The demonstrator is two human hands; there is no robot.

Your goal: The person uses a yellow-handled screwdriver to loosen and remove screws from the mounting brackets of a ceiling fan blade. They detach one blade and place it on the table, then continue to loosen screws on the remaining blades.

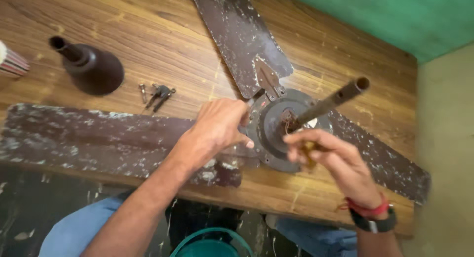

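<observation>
left hand [221, 126]: pressed on the round dark metal fan motor [281, 131], grip curled at its rim.
right hand [328, 155]: small yellowish tool [309, 150] pinched.
risk: tool may slip; loose dark screws [158, 94] could be knocked off the brown wooden table [148, 34].

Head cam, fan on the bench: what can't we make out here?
- Head view: right hand holds something yellowish, blurred; its kind cannot be told.
- Left hand covers the near side of the fan hub and the blade joint there.
- Small metal parts on the table: too small to identify.
- Striped object: cut off by the left edge.
- Teal bucket: cut off by the bottom edge.
</observation>
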